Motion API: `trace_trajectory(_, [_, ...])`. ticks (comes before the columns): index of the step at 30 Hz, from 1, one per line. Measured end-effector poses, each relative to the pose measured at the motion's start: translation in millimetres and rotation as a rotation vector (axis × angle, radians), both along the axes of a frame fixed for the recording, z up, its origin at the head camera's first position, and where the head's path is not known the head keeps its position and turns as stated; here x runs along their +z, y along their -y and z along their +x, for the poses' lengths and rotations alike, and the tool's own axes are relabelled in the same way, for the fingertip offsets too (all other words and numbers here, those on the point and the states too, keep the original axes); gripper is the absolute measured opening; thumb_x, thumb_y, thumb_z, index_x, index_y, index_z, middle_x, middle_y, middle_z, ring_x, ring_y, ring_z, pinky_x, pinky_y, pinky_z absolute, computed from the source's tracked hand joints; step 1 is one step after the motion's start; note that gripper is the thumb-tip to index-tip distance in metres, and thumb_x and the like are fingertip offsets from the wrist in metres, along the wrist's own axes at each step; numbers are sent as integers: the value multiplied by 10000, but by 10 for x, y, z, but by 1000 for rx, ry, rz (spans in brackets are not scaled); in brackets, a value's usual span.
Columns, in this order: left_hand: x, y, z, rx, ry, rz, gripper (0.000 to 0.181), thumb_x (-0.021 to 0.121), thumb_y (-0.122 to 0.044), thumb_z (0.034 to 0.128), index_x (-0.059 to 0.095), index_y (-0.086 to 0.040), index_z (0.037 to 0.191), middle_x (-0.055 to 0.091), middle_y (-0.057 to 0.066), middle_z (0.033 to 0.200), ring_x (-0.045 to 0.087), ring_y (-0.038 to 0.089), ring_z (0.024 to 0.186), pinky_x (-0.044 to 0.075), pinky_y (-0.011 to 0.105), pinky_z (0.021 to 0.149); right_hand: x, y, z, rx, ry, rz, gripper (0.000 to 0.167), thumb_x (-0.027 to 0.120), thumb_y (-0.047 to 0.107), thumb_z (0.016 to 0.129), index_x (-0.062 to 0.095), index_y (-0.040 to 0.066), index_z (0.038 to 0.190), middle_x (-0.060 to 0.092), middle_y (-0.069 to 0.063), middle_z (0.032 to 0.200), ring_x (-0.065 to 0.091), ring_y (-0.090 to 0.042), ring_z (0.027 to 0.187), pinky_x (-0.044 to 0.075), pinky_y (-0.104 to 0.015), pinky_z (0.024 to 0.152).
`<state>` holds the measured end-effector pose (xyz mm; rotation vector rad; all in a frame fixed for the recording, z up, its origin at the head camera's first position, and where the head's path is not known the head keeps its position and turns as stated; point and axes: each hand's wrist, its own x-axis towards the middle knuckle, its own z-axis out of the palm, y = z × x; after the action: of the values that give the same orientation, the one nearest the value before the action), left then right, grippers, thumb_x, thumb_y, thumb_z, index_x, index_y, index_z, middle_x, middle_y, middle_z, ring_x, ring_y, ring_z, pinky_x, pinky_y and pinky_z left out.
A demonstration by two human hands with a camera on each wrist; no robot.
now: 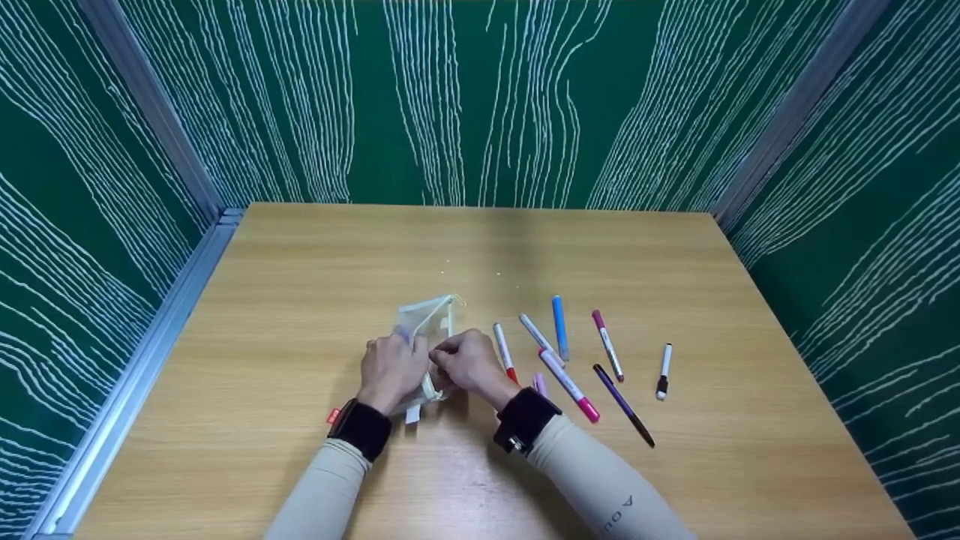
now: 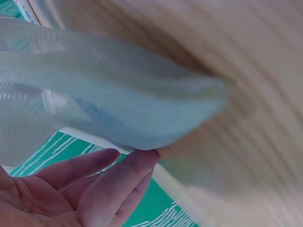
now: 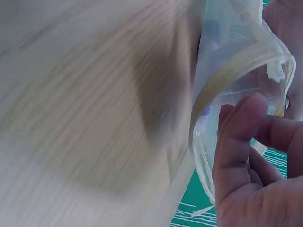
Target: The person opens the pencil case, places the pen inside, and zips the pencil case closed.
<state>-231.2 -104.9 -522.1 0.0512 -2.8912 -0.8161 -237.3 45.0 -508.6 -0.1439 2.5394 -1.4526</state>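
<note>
A translucent whitish mesh pouch [image 1: 437, 315] stands tilted on the table, its pale-edged mouth [image 3: 227, 71] gaping in the right wrist view. Something purple shows through its side. My left hand [image 1: 391, 369] grips the pouch from the left; in the left wrist view that hand's fingers [image 2: 118, 184] meet the lower edge of the mesh [image 2: 142, 113]. Across from it, my right hand [image 1: 474, 366] has bent fingers [image 3: 241, 137] and thumb at the mouth, pinching its edge; the exact contact is partly hidden.
Right of the hands lie several pens and markers: a blue one [image 1: 560, 328], a white one with a pink cap [image 1: 568, 384], a dark purple pen [image 1: 624, 405] and a short black-capped one [image 1: 664, 371]. Green walls with white lines surround the wooden table [image 1: 300, 262].
</note>
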Motion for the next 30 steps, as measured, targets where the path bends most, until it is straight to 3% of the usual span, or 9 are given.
trace_trajectory(5, [-6, -4, -2, 1, -8, -15, 405, 425, -387, 1017, 546, -80, 782, 682, 217, 815, 650, 433, 811, 508, 524, 685, 3, -73, -1, 1, -65, 57, 112, 735, 147, 934, 814, 67, 930, 726, -73, 691, 600, -91, 477, 516, -256, 463])
trace_trajectory(11, [-14, -17, 3, -5, -11, -22, 416, 431, -388, 1014, 570, -55, 807, 699, 246, 855, 640, 442, 811, 503, 536, 692, 37, -179, -13, -10, -171, 202, 128, 753, 213, 913, 828, 110, 922, 753, 13, 819, 627, -88, 687, 522, -271, 641])
trace_trajectory(19, [-9, -22, 18, -10, -3, -31, 432, 428, -390, 1019, 607, -7, 933, 705, 280, 905, 636, 447, 827, 511, 544, 697, 113, -333, -12, -50, -149, 233, 152, 746, 258, 928, 817, 127, 957, 759, 3, 890, 666, -144, 777, 548, -329, 718])
trace_trajectory(25, [-10, -25, 15, -10, 10, -27, 415, 423, -385, 1017, 582, -39, 850, 700, 269, 889, 637, 438, 821, 515, 538, 693, 150, -440, 4, -80, -129, 251, 163, 754, 266, 924, 809, 125, 986, 762, -17, 942, 673, -148, 776, 546, -319, 696])
trace_trajectory(30, [-15, -18, 7, -5, 18, -19, 447, 421, -388, 1011, 577, -52, 760, 702, 261, 884, 636, 427, 806, 515, 536, 686, 165, -536, 25, -87, -165, 293, 166, 777, 264, 904, 810, 114, 968, 751, -35, 1002, 669, -168, 827, 541, -324, 710])
